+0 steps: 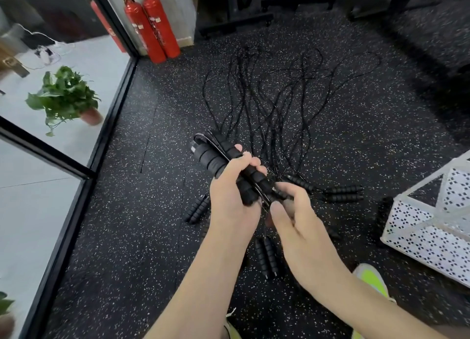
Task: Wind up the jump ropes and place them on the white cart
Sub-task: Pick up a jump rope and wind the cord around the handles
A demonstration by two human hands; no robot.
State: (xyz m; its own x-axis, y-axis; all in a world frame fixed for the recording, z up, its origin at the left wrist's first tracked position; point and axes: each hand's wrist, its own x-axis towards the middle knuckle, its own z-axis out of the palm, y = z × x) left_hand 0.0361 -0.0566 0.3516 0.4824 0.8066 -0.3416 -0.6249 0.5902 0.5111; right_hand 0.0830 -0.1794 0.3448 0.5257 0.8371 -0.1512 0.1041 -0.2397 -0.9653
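My left hand (230,193) grips a pair of black rope handles (223,160), long axis slanting up-left. My right hand (287,206), just beside their lower end, pinches the thin cord (264,198). The white cart (429,226) sits off right; more ropes (274,97) lie on the floor ahead.

The ribbed foam jump-rope handles (223,165) between the fingers (250,160) are black, as are the thin cords (274,104) beyond the fingertips. The rubber floor (142,211) is black with white specks. The perforated metal cart (429,239) is white, dotted with dark holes. Two cylindrical fire extinguishers (152,25) are red.
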